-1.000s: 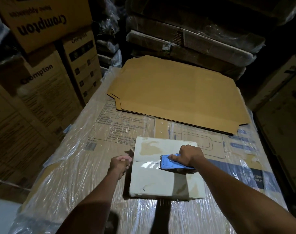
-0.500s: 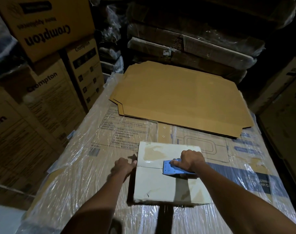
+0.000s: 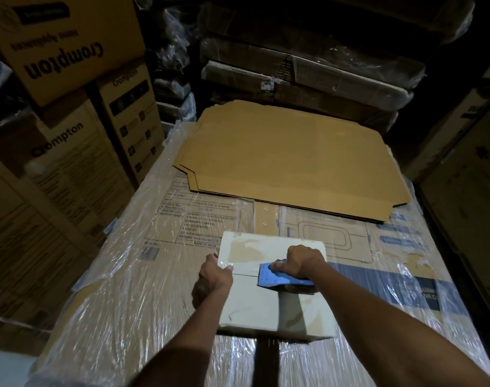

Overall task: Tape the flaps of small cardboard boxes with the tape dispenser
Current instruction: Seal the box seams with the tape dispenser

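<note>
Change: since the earlier frames, the left hand (image 3: 214, 276) had moved from beside the box onto its left edge; the dispenser had hardly shifted along the seam.
Head view, box: the small white box (image 3: 269, 311) stood on the near edge of a plastic-wrapped carton (image 3: 132, 275), its two flaps closed and meeting in a seam.
Head view, right hand: the right hand (image 3: 304, 261) grasped the blue tape dispenser (image 3: 277, 277), which lay on the seam right of centre.
Head view, left hand: fingers curled over the box's left edge at the seam, holding it steady.
Step in hand: judged to be laying tape along the seam; whether tape was already down could not be told.
Next move: probably a firm pull of the dispenser along the seam while the left hand braced the box.
Surroundings: flat cardboard sheets (image 3: 288, 160) lay at the carton's far edge.
</note>
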Available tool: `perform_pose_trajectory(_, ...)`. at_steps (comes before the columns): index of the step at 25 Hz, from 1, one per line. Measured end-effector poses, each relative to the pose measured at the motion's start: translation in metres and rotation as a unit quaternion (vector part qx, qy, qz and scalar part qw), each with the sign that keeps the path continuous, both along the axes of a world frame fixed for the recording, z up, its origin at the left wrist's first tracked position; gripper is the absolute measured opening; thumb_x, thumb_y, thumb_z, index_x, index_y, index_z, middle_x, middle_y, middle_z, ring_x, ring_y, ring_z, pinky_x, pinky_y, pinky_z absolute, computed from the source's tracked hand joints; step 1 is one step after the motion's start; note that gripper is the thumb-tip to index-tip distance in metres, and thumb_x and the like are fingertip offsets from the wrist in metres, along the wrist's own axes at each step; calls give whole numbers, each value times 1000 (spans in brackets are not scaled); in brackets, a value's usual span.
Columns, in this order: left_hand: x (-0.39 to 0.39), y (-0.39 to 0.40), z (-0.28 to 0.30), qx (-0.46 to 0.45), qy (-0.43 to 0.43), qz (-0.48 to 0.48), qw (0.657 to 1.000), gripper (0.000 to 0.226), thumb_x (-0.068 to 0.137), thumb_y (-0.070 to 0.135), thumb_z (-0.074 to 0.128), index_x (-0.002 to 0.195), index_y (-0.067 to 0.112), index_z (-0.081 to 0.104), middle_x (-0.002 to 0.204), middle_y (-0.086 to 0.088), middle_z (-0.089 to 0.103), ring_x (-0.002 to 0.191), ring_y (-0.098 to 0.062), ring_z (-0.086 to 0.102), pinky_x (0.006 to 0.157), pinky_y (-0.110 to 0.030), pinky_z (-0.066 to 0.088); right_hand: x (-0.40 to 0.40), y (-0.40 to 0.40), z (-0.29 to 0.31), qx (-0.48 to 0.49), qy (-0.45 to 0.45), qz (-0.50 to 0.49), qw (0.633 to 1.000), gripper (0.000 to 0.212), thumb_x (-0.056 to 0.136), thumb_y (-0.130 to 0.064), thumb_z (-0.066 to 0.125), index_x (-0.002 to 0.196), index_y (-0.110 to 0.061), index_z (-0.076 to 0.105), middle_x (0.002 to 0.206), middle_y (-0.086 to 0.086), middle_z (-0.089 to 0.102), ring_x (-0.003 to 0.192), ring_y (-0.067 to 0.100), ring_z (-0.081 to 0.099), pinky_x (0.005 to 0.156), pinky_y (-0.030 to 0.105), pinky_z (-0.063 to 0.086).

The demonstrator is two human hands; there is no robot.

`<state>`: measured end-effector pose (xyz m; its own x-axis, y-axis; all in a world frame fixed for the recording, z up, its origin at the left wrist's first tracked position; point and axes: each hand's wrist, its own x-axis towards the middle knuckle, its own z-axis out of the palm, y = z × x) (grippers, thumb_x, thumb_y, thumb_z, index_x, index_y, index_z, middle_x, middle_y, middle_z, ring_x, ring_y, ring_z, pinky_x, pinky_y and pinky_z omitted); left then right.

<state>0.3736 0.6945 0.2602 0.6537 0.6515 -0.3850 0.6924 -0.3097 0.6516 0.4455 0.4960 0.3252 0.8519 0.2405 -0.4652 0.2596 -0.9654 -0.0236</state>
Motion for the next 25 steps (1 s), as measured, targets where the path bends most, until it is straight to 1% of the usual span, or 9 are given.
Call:
perform_pose_trajectory(2,8,11,5,0,-13,-21,1000,28,83,22,76,105,12,59,109,-8,68,89,-26,61,72,-30,41,-2,6,-4,13,13,-11,1000,68,81,-75,46,106,-14,62,105,5,65,93,24,58,74,32,41)
perform_pose_trajectory(4,10,11,6,78,11,-88,993,36,88,25,71,117,13,55,120,-9,64,104,-27,58,86,-36,40,-5,10,-5,7,10,-10,1000,65,83,-72,46,105,-14,63,105,5,65,96,25,60,75,32,42)
perform_pose_trajectory(6,6,2,-2,161,51,-166,972,54,97,39,53,140,12,35,141,-10,47,125,-28,46,99,-45,35,-6,12,-4,-6,3,2,1000,61,84,-70,46,99,-14,62,104,6,65,93,25,59,74,31,40)
perform_pose_trajectory(8,-4,-6,-16,196,78,-211,954,76,98,58,31,152,9,10,155,-9,25,132,-31,38,100,-49,34,-8,10,0,-14,-1,8,1000,57,85,-71,45,92,-16,56,101,6,63,89,25,56,73,31,37)
perform_pose_trajectory(10,-3,-4,-22,213,96,-218,948,87,94,68,21,155,10,-1,159,-8,14,130,-34,39,96,-50,36,-7,2,3,-4,-6,1,1000,59,83,-75,44,88,-18,52,99,6,61,91,25,56,74,32,35)
perform_pose_trajectory(15,2,-1,-29,248,104,-221,937,88,92,70,13,154,11,-7,161,-10,8,128,-37,40,95,-56,38,-8,-18,8,10,-12,-19,1000,64,78,-82,43,80,-20,56,88,0,58,83,21,53,73,32,38)
perform_pose_trajectory(19,-2,-2,-29,261,119,-230,930,87,94,68,13,154,9,-8,161,-12,6,132,-39,36,98,-60,35,-12,-84,11,-4,0,-65,998,69,74,-84,45,89,-19,62,88,-1,60,84,18,58,74,32,43)
perform_pose_trajectory(22,1,-9,-25,272,126,-215,929,88,95,66,13,153,5,-11,162,-17,-1,145,-43,11,110,-63,21,-21,-105,1,-11,2,-89,996,71,74,-84,46,91,-18,63,86,1,62,82,18,60,71,31,44)
perform_pose_trajectory(25,-5,-30,-27,280,68,-272,918,91,94,67,9,145,0,-26,156,-22,-27,146,-38,-21,119,-55,-8,-23,-94,-11,-26,-15,-76,997,75,76,-83,45,105,-16,62,99,3,64,89,21,59,75,32,46)
